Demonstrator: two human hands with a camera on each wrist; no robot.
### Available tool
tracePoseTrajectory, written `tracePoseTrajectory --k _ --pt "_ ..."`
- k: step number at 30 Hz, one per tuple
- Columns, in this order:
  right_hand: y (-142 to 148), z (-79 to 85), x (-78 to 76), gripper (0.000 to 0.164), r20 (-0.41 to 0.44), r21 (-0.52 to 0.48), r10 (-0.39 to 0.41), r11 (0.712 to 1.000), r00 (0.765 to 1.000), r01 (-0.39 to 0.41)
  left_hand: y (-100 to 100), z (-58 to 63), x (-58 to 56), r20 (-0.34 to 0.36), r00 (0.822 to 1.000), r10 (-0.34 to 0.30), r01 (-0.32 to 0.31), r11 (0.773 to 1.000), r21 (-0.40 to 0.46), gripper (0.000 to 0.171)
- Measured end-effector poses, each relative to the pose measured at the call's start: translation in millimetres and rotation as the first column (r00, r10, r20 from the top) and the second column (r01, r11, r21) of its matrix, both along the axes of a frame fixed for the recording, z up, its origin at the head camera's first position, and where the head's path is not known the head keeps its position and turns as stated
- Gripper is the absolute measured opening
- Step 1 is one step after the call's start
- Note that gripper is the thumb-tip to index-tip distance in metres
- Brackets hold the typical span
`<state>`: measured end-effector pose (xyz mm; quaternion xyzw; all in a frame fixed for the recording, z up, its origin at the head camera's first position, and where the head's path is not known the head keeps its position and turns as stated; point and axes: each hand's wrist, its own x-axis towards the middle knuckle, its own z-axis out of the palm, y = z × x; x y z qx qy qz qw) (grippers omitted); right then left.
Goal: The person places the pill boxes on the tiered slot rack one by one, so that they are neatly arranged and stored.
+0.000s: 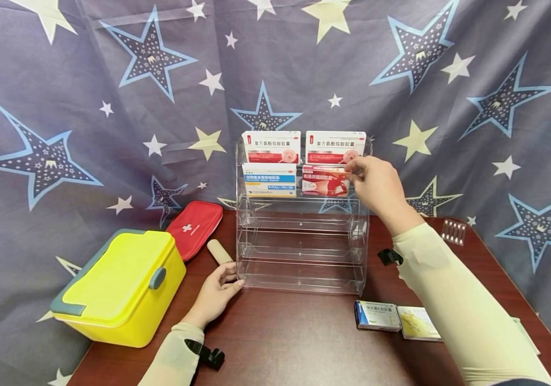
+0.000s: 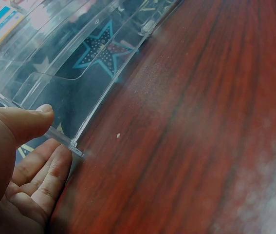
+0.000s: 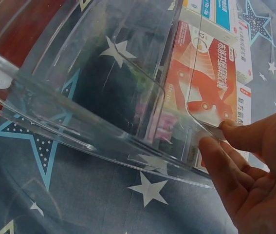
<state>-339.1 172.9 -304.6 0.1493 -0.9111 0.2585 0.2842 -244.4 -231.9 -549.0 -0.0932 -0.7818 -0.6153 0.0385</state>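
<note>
A clear plastic tiered rack stands on the table. My left hand holds its lower left corner, and in the left wrist view the thumb and fingers lie on either side of the side panel. On the second tier, at the right, sits a red medicine box. My right hand pinches that box by its right end, as the right wrist view also shows at the red box's edge. Beside it is a white and blue medicine box. Two white and red boxes fill the top tier.
At the left stand a yellow lidded case and a red first-aid pouch. A beige roll lies behind my left hand. Two flat medicine boxes lie at the front right, and a blister pack lies farther back. A star-patterned cloth hangs behind.
</note>
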Motion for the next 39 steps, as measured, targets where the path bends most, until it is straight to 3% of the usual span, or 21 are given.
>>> tracePoseTrajectory --k 19,28,33,39 --pt "3.3 1.4 9.4 0.012 -0.016 0.0 0.0 1.0 1.0 0.0 0.0 0.9 0.1 -0.008 1.0 -0.007 0.007 1.0 0.002 0.047" --pt "33.6 -3.5 27.8 0.014 -0.015 -0.212 -0.001 0.977 1.0 -0.002 -0.8 0.4 0.2 -0.014 1.0 -0.009 0.009 1.0 -0.001 0.047" --pt "72.9 -23.9 49.7 0.014 0.019 -0.242 0.016 0.97 1.0 -0.011 -1.2 0.2 -0.7 -0.009 1.0 -0.006 0.006 1.0 -0.007 0.047" --pt "140.4 -74.3 75.5 0.019 0.127 -0.194 0.093 0.979 0.988 -0.067 1.2 -1.4 -1.0 -0.014 1.0 -0.002 0.002 1.0 -0.006 0.047"
